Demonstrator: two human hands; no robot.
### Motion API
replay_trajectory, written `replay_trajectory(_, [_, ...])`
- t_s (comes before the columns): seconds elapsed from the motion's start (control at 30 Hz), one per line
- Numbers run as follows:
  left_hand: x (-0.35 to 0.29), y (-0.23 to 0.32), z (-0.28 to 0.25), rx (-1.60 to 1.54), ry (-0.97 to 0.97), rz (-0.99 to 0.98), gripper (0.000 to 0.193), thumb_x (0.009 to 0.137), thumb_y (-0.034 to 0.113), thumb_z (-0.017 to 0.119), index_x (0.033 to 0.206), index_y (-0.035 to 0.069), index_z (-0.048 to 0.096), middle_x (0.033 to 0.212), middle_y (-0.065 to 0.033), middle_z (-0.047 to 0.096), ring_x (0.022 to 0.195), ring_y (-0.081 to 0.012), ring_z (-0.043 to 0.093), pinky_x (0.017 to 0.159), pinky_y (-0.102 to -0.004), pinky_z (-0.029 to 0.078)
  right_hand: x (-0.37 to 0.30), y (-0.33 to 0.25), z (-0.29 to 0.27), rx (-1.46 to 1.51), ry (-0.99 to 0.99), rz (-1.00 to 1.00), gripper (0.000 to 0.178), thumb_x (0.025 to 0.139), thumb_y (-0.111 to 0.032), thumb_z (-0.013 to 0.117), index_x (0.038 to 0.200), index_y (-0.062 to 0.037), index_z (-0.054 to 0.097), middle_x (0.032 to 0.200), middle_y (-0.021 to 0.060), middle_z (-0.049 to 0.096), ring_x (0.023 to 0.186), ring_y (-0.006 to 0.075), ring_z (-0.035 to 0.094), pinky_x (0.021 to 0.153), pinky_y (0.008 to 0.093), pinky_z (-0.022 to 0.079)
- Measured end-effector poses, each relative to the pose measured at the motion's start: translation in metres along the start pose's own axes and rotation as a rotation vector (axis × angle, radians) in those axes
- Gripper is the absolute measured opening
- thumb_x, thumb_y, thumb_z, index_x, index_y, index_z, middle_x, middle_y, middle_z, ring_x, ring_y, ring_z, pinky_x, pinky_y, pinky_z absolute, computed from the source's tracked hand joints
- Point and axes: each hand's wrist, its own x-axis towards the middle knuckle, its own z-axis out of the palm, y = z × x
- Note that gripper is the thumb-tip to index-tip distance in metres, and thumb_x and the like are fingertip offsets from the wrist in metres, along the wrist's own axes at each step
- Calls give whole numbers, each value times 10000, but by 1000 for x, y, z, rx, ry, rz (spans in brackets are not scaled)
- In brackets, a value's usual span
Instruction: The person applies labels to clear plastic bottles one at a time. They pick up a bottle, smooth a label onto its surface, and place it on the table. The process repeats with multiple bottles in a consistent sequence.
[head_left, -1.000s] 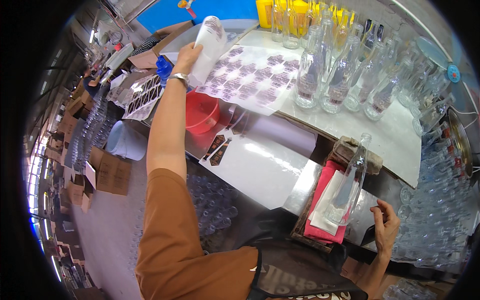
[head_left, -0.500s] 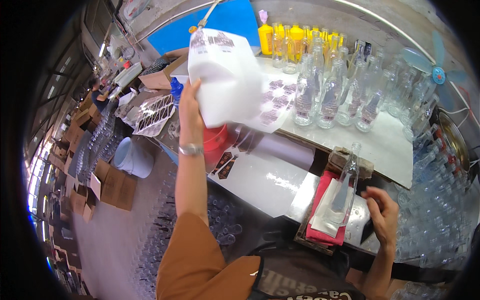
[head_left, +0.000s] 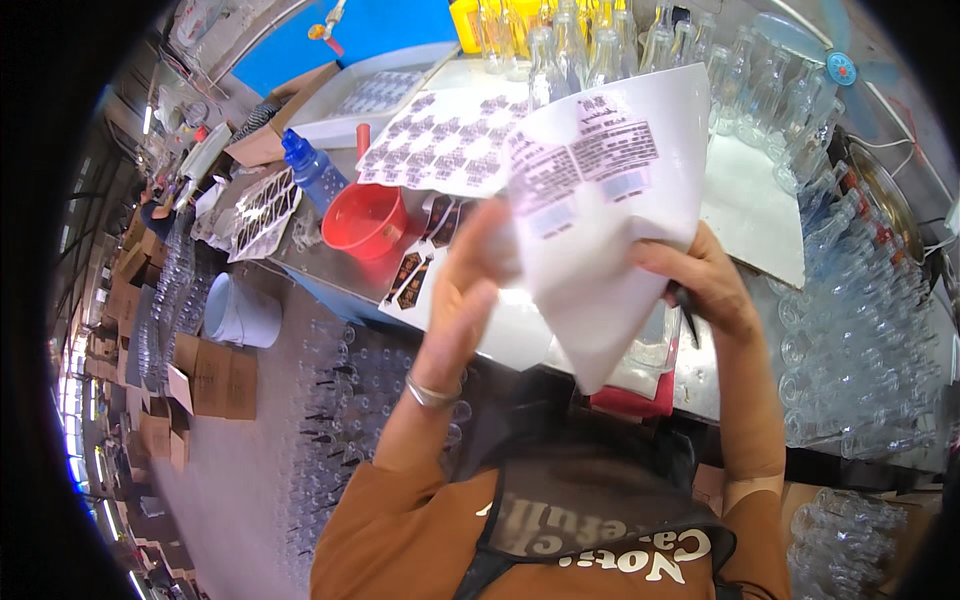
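Observation:
A white label sheet point(head_left: 600, 260), printed with dark text blocks in its upper part, is held up in front of me. My right hand point(head_left: 705, 285) grips its right side between thumb and fingers, creasing the paper. A slim black object point(head_left: 686, 312) shows by those fingers; its kind is unclear. Beside the sheet's left edge my left hand point(head_left: 468, 285) is blurred, thumb and fingers apart. Behind the paper's lower part, a clear glass bottle point(head_left: 660, 345) is partly visible over a red cloth point(head_left: 645, 397). Another printed label sheet point(head_left: 445, 140) lies flat on the table.
A red bowl point(head_left: 365, 225) and a blue bottle point(head_left: 315, 172) stand on the left. Clear glass bottles point(head_left: 610, 55) line the back, with more crowded on the right point(head_left: 860, 340). A white bucket point(head_left: 240, 312) and cardboard box point(head_left: 215, 375) are on the floor.
The sheet has come down and to the right, from my left hand into my right hand's grip. My left hand has lowered and let go of it.

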Motion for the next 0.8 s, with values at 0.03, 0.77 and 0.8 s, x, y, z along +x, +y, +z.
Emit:
replay_trajectory(0.03, [10, 5, 0, 71, 21, 62, 892, 848, 356, 790, 1539, 3, 350, 1558, -153, 418, 1394, -256, 454, 1128, -416, 376, -5, -2, -10, -16, -27, 49, 252, 936, -114, 681, 1145, 25, 697, 1020, 33, 716, 917, 95, 644, 812, 264, 524])
replay_trajectory(0.77, [-26, -62, -107, 1623, -231, 235, 198, 878, 153, 724, 1051, 63, 691, 1048, -89, 708, 1007, -290, 671, 966, -441, 504, -57, 16, -37, -141, 152, 218, 308, 870, -261, 708, 1021, 8, 692, 744, 10, 642, 539, 35, 504, 442, 182, 344])
replay_trajectory(0.8, [-41, -67, -109, 1659, -425, 142, 246, 857, 165, 731, 1075, 63, 679, 1104, -108, 692, 1076, -316, 644, 1041, -493, 459, -57, 15, -39, -142, 102, 240, 317, 869, -261, 710, 1026, 14, 691, 755, 13, 647, 561, 39, 521, 461, 183, 364])
